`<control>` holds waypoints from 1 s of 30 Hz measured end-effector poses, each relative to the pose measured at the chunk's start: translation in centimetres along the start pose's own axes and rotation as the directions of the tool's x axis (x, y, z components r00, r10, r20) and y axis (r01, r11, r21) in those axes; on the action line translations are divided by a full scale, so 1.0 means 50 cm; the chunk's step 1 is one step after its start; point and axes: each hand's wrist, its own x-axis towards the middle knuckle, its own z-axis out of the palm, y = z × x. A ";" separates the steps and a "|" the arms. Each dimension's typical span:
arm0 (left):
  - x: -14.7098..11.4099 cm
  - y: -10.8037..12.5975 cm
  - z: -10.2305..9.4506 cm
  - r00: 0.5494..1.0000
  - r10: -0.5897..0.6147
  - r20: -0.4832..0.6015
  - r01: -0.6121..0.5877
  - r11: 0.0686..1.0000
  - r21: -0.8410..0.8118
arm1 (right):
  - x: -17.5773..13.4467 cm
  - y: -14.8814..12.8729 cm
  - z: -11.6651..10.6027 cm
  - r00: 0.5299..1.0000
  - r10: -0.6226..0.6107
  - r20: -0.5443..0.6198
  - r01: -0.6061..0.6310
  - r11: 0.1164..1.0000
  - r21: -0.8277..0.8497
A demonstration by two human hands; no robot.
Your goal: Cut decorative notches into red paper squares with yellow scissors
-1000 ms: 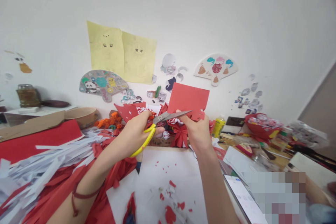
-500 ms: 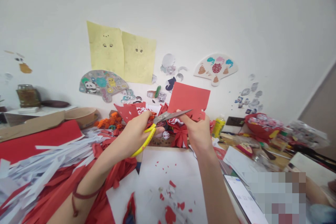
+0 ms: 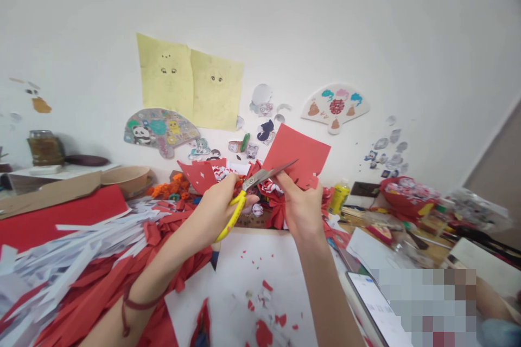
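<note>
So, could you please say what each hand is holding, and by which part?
The left hand holds scissors by their yellow handles; the right hand holds red paper by its lower edge.

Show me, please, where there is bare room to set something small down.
Two patches look bare: the upper right of the white sheet, between the red scraps and the right forearm, and the pale paper just beyond the phone. The left is crowded with red strips and white strips, as is the back around the red bow.
</note>
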 end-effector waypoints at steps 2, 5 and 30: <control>0.000 0.001 0.006 1.000 0.001 0.002 -0.001 1.000 -0.029 | -0.003 0.002 0.005 1.000 -0.010 -0.015 0.010 1.000 0.026; 0.000 0.001 0.014 1.000 0.006 -0.005 -0.006 1.000 -0.024 | -0.006 0.008 0.010 0.999 -0.022 -0.042 0.023 0.999 0.038; -0.005 0.004 0.039 1.000 0.012 -0.020 -0.014 0.995 -0.099 | -0.026 0.023 0.032 0.988 0.071 -0.141 -0.064 0.997 0.053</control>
